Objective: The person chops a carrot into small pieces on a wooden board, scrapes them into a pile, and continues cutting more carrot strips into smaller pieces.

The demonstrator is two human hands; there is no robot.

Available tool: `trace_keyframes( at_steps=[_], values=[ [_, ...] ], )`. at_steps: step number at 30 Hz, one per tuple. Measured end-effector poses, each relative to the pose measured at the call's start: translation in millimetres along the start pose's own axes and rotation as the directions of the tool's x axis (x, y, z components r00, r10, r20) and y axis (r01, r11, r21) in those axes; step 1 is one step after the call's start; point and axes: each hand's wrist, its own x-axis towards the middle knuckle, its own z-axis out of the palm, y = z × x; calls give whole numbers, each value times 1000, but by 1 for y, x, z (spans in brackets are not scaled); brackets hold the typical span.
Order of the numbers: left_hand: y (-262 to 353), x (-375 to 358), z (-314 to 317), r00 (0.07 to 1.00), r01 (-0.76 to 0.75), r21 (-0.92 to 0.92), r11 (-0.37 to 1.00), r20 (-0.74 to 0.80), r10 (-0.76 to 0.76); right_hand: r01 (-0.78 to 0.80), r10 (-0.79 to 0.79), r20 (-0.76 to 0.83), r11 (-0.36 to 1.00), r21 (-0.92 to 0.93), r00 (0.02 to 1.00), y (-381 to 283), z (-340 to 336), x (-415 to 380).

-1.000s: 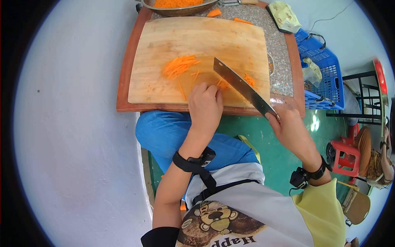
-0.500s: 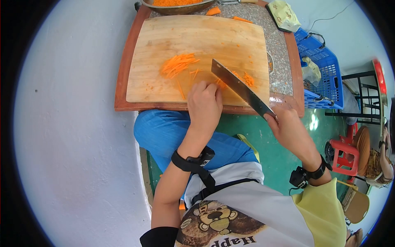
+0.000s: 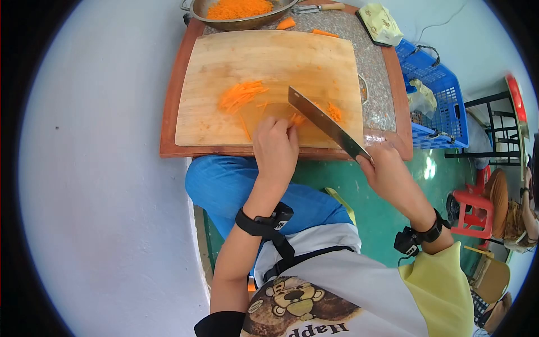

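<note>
Carrot point(image 3: 296, 119) is pinned under curled fingertips at the near edge of the cutting board point(image 3: 236, 62).

The piece is clamped by the left hand point(image 3: 275, 147), with the knife point(image 3: 325, 122) just beside those fingertips; its handle is wrapped shut in the right hand point(image 3: 388, 174) (blade angled away from the grip toward the board's middle). Carrot strips point(image 3: 241, 94) lie beyond the left hand, a smaller cut heap point(image 3: 335, 111) past the blade. Farther off, a metal bowl point(image 3: 238, 12) of shredded carrot sits on the table point(image 3: 379, 101).

Bare cutting board point(image 3: 224, 56) beyond carrot strips point(image 3: 241, 94); metal bowl point(image 3: 238, 16) blocks the far edge.
</note>
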Motion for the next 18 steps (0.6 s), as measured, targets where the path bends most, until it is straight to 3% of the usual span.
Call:
trace_keyframes(
  at_steps=[5,13,18],
  values=[
    [0,0,2,1000,6,-14,1000,-11,-6,112,-108,-102,993,35,989,2,-3,-5],
    [0,1,0,1000,4,-1,1000,7,-4,-18,17,14,998,67,1000,-12,-12,-8],
    [0,1,1,1000,6,-10,1000,-6,-7,-15,15,16,999,36,1000,-12,-9,-6]
  ],
)
